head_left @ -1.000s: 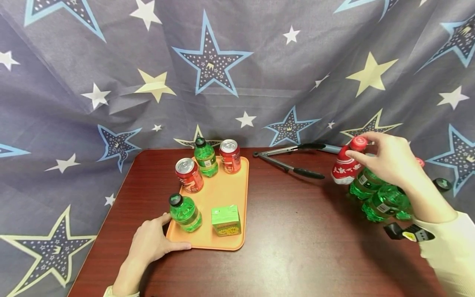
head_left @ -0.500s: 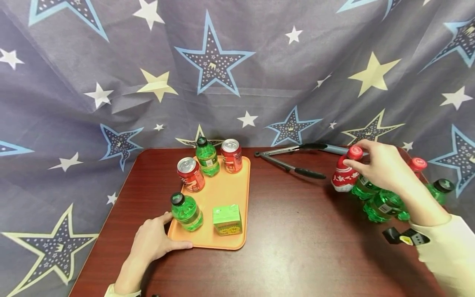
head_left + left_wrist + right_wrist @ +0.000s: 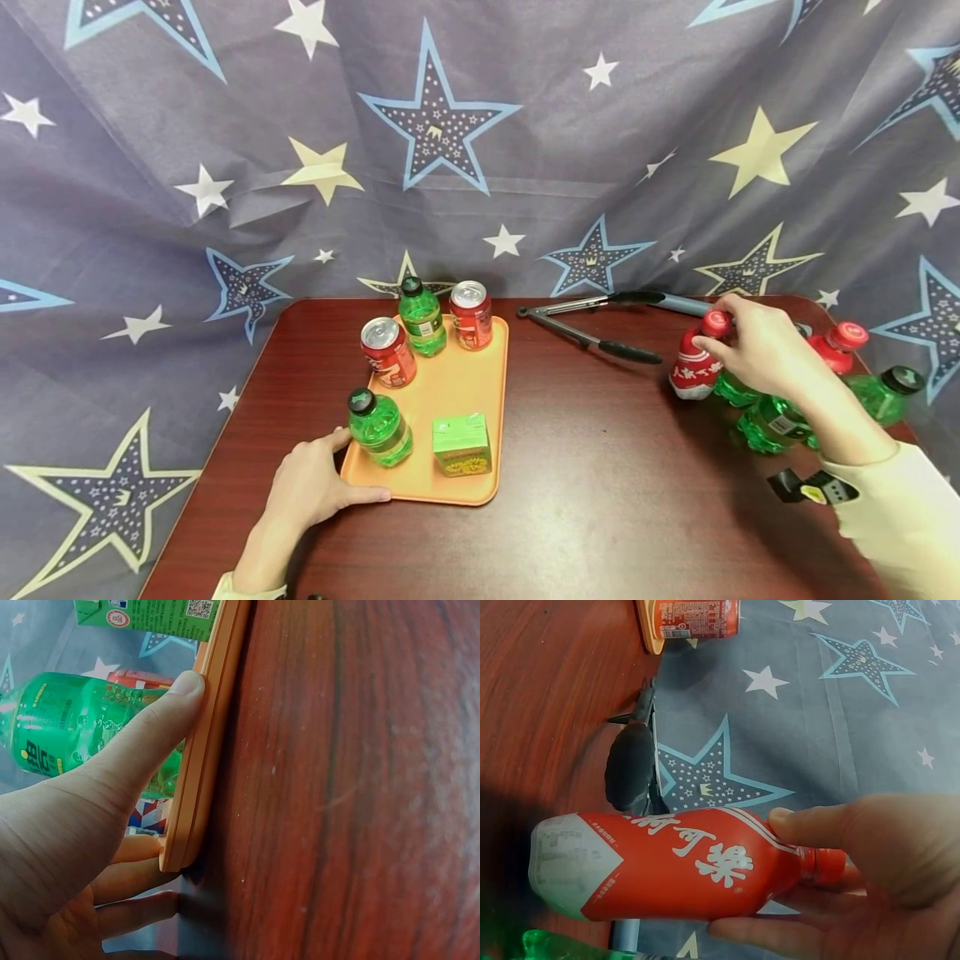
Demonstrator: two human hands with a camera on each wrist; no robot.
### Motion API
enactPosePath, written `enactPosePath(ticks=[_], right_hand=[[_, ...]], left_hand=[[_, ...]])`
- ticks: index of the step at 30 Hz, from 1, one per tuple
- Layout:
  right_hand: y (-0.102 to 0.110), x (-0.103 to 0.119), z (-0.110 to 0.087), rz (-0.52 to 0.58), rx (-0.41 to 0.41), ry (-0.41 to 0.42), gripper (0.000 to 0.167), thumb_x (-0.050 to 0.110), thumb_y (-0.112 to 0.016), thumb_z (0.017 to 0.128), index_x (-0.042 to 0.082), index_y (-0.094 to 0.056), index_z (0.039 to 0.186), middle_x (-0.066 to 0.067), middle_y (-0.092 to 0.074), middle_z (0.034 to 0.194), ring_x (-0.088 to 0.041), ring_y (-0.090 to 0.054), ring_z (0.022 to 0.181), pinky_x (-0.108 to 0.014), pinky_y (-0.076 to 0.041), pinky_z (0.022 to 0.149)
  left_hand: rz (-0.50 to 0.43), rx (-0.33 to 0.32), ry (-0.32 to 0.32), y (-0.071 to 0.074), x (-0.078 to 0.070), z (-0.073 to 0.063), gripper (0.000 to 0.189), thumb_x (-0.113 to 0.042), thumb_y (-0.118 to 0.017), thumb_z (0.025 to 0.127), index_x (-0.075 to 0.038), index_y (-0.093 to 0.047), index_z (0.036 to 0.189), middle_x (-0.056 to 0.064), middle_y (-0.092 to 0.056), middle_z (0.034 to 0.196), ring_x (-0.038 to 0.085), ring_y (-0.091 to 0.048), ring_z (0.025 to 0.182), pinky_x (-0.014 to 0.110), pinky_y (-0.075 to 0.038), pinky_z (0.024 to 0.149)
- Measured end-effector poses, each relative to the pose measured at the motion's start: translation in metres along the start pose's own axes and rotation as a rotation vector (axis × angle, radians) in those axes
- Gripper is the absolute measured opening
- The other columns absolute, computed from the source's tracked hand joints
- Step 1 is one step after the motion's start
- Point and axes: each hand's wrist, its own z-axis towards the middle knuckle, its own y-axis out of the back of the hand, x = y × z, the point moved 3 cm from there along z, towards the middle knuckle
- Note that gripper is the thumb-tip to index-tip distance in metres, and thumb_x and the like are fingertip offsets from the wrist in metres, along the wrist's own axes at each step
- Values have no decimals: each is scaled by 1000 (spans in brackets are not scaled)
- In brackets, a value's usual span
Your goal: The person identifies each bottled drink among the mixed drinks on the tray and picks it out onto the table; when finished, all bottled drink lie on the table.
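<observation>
My right hand [image 3: 765, 350] grips a red cola bottle [image 3: 675, 866] by its neck, just under the red cap. The bottle stands nearly upright at the right of the table, its white base close over the wood. Beside it, partly behind my hand and wrist, are several green soda bottles [image 3: 772, 423] and another red-capped bottle [image 3: 834, 347]. My left hand [image 3: 309, 482] rests at the near left corner of an orange tray [image 3: 442, 387], thumb along the front rim and fingers at the side. A green soda bottle [image 3: 64, 724] stands on the tray by that thumb.
Also on the tray are two red cans [image 3: 388, 353], a second green bottle [image 3: 422, 321] and a green drink carton [image 3: 462, 446]. Black-handled tongs [image 3: 577, 329] lie spread at the table's back, between tray and bottles. A star-patterned cloth [image 3: 525, 150] hangs behind the table.
The cola bottle in my right hand has come lower and slightly nearer in the head view, uncovering the other red-capped bottle. My left hand has stayed at the tray corner.
</observation>
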Motion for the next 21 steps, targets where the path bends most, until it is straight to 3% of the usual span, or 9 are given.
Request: enactPosePath(ticks=[21], right_hand=[[-7,-5,-1,6,88,-29,39,17,-81,93,-8,-58,112,-19,-66,87,-24,-58,69,-36,-43,62]], left_hand=[[4,19,15,1,-2,0,114,-81,-92,49,-9,-72,136,23,-75,128,46,-75,106,63,-57,81]])
